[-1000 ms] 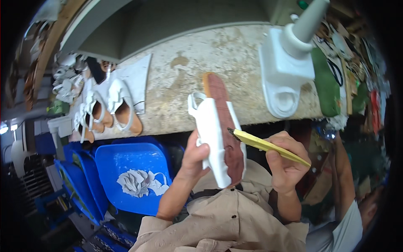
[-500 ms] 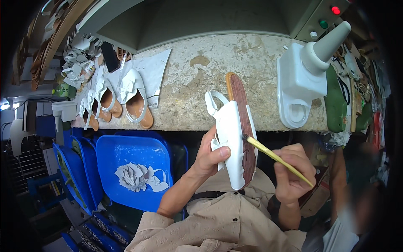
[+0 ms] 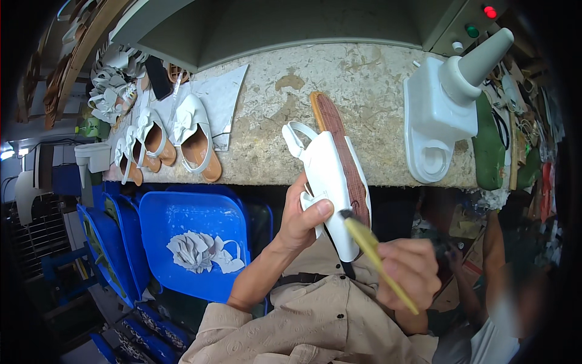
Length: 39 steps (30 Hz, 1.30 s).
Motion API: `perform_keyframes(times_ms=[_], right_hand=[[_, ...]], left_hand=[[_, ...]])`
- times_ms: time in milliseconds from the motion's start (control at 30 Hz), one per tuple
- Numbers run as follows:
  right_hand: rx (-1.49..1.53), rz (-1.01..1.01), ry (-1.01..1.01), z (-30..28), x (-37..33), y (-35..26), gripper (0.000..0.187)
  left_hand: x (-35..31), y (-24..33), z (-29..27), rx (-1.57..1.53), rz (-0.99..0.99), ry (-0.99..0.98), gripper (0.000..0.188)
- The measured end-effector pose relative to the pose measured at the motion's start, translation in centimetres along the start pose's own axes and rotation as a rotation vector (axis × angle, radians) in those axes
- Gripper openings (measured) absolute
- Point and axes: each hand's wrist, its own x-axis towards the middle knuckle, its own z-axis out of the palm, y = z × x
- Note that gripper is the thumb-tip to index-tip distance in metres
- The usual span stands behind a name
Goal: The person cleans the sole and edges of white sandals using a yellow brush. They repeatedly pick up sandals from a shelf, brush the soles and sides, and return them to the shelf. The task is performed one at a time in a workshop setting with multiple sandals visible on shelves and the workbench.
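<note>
My left hand (image 3: 300, 219) grips a white sandal (image 3: 322, 167) by its upper, thumb pressed near the bow. The sandal is turned so its brownish-red sole (image 3: 337, 134) shows, with a tan edge at the far end and a loose strap on the left. Closed around a yellow-handled brush (image 3: 371, 250) is my right hand (image 3: 410, 272), somewhat blurred. The dark bristles lie at the border between the white upper and the sole; whether they touch cannot be made out.
Several white sandals with bows (image 3: 195, 142) stand at the left of the worktable (image 3: 291, 164), near a black phone (image 3: 159, 79). A white cone-topped dispenser (image 3: 439, 109) is at right. White cut pieces (image 3: 203, 252) lie in a blue bin (image 3: 182, 212). Another person's arm (image 3: 494, 261) shows at right.
The sandal has tipped and shifted slightly left. My right hand and the brush have moved left and nearer to me, and the bristles are lower along the upper's edge.
</note>
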Motion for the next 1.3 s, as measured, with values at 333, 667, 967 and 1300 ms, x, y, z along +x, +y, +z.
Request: perform_keyframes(times_ms=[333, 667, 967, 1300], right_hand=[[0.175, -0.104, 0.036, -0.2, -2.5, 0.6, 0.023], [0.360, 0.242, 0.220, 0.1, -0.4, 0.8, 0.026], [0.288, 0.127, 0.069, -0.4, 1.4, 1.8, 0.022], [0.287, -0.054, 0.023, -1.1, 0.6, 2.4, 0.019]], left_hand=[[0.1, 0.1, 0.4, -0.108, 0.006, 0.021, 0.080], [0.4, 1.1, 0.8, -0.135, -0.004, 0.007, 0.077], [1.0, 2.7, 2.0, -0.130, 0.020, -0.012, 0.063], [0.8, 3.2, 2.8, -0.142, -0.036, 0.003, 0.056]])
